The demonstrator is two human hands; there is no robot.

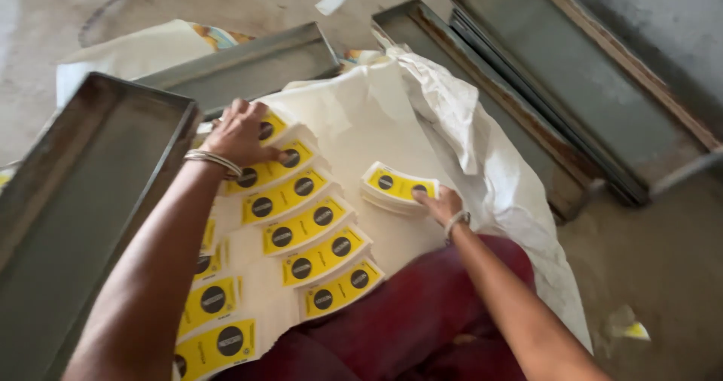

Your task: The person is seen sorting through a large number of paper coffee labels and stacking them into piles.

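Looking down from the head camera, a dark red garment (407,328) is seen nearest, spread across the person's lap. Just beyond it, yellow labels with black round marks (305,227) are laid in an overlapping, fanned row on a sheet of white paper (361,125), with more of the same labels (215,328) lying in a second row toward the lower left.

The left hand (239,134) is placed at the far end of the fanned row, pressed palm down on the uppermost labels with the fingers bent and spread over them; a thin bangle (215,161) is worn on that wrist. The right hand (440,204) is set well apart from the left, to the right of the row, and a small stack of the same yellow labels (398,187) is gripped at its near edge between thumb and fingers. That stack is held just above the white paper, beside the middle of the row. A bracelet (456,221) is worn on the right wrist too.

A grey metal tray (68,200) is seen at the left, touching the paper's edge. Further off, another tray (248,65) lies behind the left hand, and several long metal trays (557,87) are stacked at an angle on the concrete floor (655,260) at the upper right.
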